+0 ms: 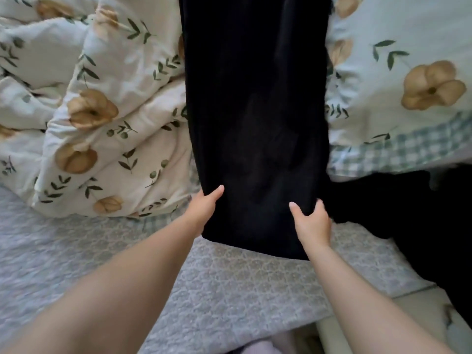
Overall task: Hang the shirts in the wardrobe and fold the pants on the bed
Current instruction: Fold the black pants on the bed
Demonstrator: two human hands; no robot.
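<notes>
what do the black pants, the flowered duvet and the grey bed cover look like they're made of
Black pants: soft matte cloth, perhaps a knit or brushed weave; it drapes limp with no sheen.
Flowered duvet: padded printed fabric, likely cotton; it shows puffy folds and a matte surface.
Grey bed cover: quilted textile with a raised stitched pattern; the fibre cannot be told.

Free room, as we see it: the grey quilted bed cover (242,284) lies bare nearest us, between and beside our forearms.

Obstacles:
- Middle: long black fabric pants (255,111), near corners held by our left grip (204,208) and right grip (310,221).
- Left: bunched white floral duvet (107,118), against the pants' edge.
- Right: pale floral pillow (398,85) just beside them, and a heap of black cloth (408,213) below it.
</notes>
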